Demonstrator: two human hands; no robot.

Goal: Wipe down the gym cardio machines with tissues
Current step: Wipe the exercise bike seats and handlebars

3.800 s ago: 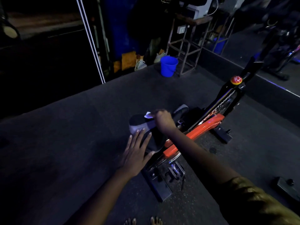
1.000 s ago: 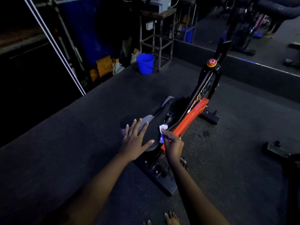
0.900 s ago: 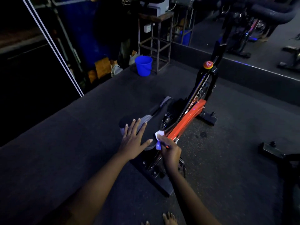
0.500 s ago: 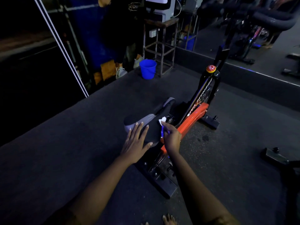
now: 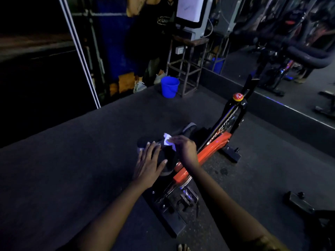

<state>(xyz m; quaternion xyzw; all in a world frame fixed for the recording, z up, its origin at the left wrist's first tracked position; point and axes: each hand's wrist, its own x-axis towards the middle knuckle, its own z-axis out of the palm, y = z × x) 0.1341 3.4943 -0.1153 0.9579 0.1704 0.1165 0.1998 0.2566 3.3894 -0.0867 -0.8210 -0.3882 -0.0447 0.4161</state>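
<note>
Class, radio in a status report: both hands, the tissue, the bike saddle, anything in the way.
Left hand flat on saddle, fingers straight. Right hand pinching tissue at saddle top. Nothing blocking the wipe.

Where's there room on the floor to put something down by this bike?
The wide dark floor left of the seat, up to the blue bucket, is bare. It is crowded at the seat, where the left hand rests and the right hand holds the tissue.
</note>
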